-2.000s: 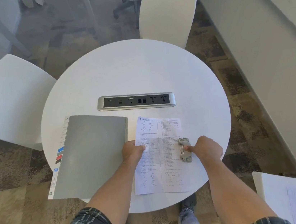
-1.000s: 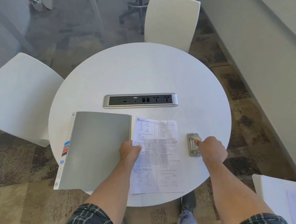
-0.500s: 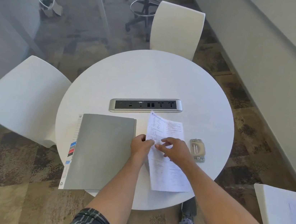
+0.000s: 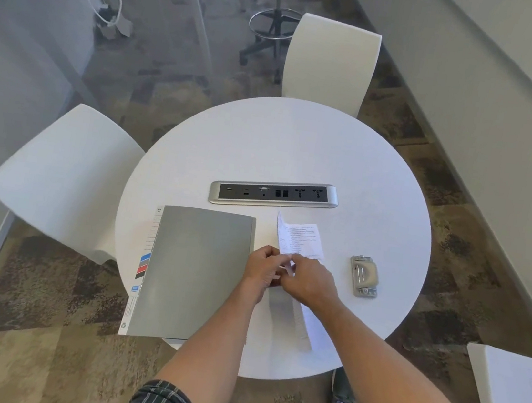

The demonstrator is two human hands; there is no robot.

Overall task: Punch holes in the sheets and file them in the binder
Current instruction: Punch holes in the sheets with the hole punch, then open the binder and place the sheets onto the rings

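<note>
A closed grey binder (image 4: 194, 273) lies flat at the near left of the round white table (image 4: 299, 145). Just right of it, printed sheets (image 4: 300, 241) are raised off the table along their left edge and stand tilted. My left hand (image 4: 262, 268) and my right hand (image 4: 310, 281) meet at that left edge, both pinching the sheets. A small metal hole punch (image 4: 363, 275) rests on the table to the right of the sheets, apart from both hands.
A silver power and socket strip (image 4: 274, 193) is set into the table's middle. White chairs stand at the left (image 4: 65, 175) and at the far side (image 4: 331, 64). A white surface with papers (image 4: 516, 393) is at the near right.
My right hand let go of the hole punch, which now rests to the right, and came over to the sheets. Both hands have lifted the sheets' left edge off the table.
</note>
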